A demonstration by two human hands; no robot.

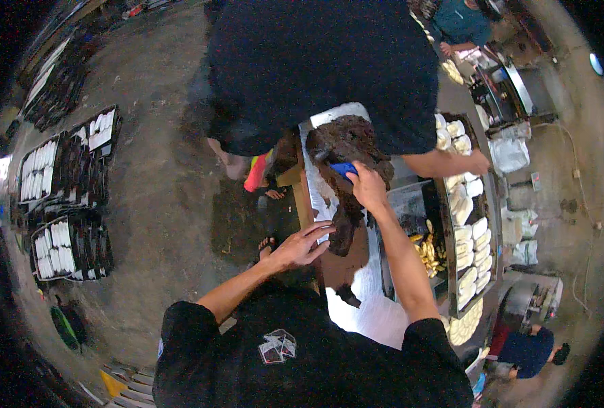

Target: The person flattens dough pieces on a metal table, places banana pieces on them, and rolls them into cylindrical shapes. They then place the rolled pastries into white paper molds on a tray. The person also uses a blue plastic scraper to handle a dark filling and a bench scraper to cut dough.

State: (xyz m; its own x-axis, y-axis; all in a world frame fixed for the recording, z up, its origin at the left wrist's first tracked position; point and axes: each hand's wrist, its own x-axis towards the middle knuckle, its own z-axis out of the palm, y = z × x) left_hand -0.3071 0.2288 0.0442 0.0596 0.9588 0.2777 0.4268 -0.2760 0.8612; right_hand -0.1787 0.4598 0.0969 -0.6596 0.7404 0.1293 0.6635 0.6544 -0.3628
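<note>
A dark brown, dough-like mass (350, 140) lies on a shiny metal worktop (373, 301), with a narrower strip of it reaching towards me. My right hand (369, 187) grips a blue-handled tool (344, 170) at the mass; the tool's far end is hard to make out against the brown. Beside the lower end of the strip is my left hand (304, 247), fingers spread and their tips at its left edge. A thin brown smear (340, 275) covers part of the metal below the strip.
A co-worker in a dark shirt (322, 66) stands close across the worktop, one arm (447, 164) over a tray of pale dough pieces (453, 285). Yellow pieces (427, 252) lie beside that tray. Stacked trays (54, 245) stand on the left floor; other people work at the right.
</note>
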